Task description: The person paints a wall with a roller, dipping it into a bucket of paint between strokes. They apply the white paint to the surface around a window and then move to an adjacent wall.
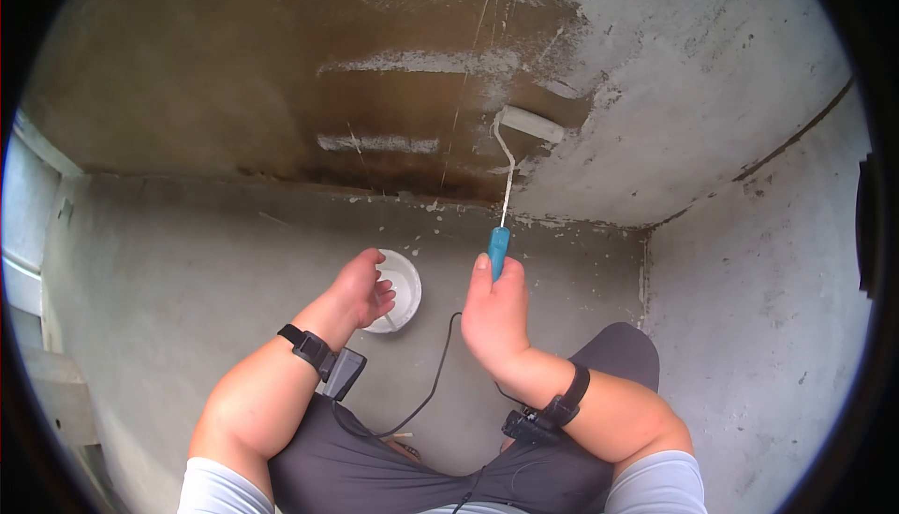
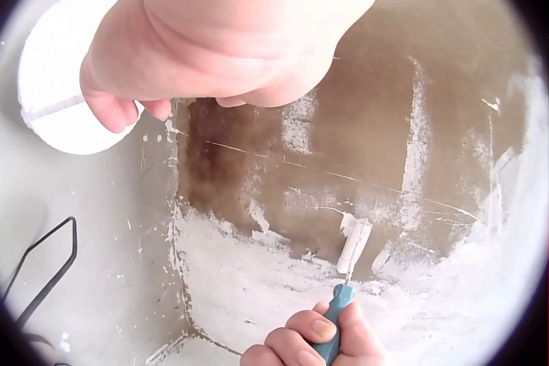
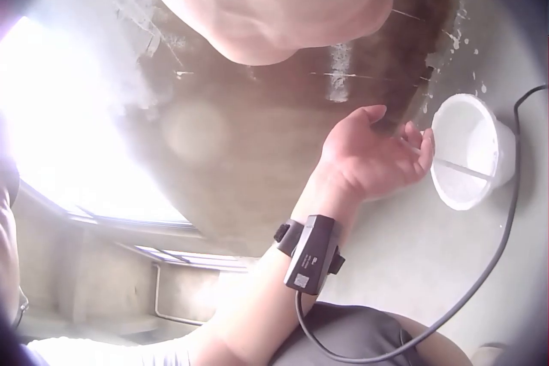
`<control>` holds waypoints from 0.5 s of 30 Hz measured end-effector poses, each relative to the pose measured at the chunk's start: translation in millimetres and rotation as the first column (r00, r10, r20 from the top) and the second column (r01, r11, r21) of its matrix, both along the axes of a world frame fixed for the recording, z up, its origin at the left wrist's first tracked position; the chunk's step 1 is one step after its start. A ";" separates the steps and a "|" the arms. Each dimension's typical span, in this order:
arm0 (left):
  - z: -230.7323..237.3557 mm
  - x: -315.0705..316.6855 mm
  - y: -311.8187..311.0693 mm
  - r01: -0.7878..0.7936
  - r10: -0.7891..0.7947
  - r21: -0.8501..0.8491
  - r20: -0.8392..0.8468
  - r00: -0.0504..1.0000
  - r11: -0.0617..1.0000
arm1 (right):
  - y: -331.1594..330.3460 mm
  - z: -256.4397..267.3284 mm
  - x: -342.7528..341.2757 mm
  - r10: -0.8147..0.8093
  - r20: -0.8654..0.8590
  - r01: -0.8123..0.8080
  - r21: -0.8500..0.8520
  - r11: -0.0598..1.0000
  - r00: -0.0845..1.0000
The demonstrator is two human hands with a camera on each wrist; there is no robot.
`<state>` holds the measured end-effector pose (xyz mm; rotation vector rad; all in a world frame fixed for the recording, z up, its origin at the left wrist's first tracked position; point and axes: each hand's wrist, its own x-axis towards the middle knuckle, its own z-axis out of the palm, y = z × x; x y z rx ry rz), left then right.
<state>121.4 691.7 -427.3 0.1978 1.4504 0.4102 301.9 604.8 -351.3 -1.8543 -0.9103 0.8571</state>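
Note:
My right hand [image 1: 496, 313] grips the blue handle [image 1: 498, 244] of a small paint roller. The white roller sleeve [image 1: 532, 124] lies against the wall, where the brown area meets the whitened one. My left hand [image 1: 361, 289] holds nothing, and its fingers are loosely bent. Just beside that hand, partly covered by it in the head view, stands a round white bucket [image 1: 406, 297] on the floor. In the right wrist view a thin bar [image 3: 463, 169] spans the bucket's mouth. White coating shows inside it.
The brown wall [image 1: 234, 74] carries a few white streaks, with a whitened part [image 1: 693, 74] to the right. White spatters dot the grey floor [image 1: 234, 261] along the wall's foot. A side wall [image 1: 749, 280] rises at right. A black cable [image 1: 435, 378] loops between the wrists.

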 end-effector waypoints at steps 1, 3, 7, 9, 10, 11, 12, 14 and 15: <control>-0.1 0.1 0.2 0.000 0.000 0.001 0.001 1.000 1.000 | -1.1 -1.3 -0.8 -0.005 0.019 0.004 0.026 1.000 1.000; -0.4 0.6 0.9 -0.001 0.001 -0.008 -0.006 1.000 1.000 | -4.6 1.2 -3.0 -0.002 0.042 0.000 0.042 0.999 0.999; -6.0 1.7 2.4 -0.019 0.018 -0.016 -0.054 0.998 1.000 | -6.2 6.5 -4.1 0.015 0.046 -0.020 0.098 0.995 0.999; -8.0 1.8 3.8 -0.005 0.005 -0.011 -0.052 0.999 1.000 | -2.2 -0.4 -1.4 0.012 0.084 -0.025 0.152 0.988 0.996; -8.2 2.1 3.9 -0.003 0.002 -0.012 -0.052 0.999 1.000 | 0.1 -2.5 0.7 0.011 0.120 -0.036 0.207 0.978 0.993; -8.0 2.2 3.8 -0.002 0.002 -0.011 -0.051 0.999 1.000 | 2.2 -2.3 3.0 0.009 0.120 -0.034 0.206 0.978 0.993; -7.6 2.5 3.8 -0.002 0.002 -0.010 -0.049 0.999 1.000 | 4.8 -1.7 5.8 0.020 0.108 -0.039 0.180 0.983 0.994; -5.9 3.0 3.9 0.001 -0.002 -0.009 -0.049 0.999 1.000 | 9.2 -4.8 11.6 0.031 0.096 -0.045 0.153 0.987 0.995; -4.8 2.9 3.6 0.004 -0.005 -0.008 -0.049 0.999 1.000 | 12.5 -13.4 15.2 0.066 0.022 -0.068 0.107 0.992 0.998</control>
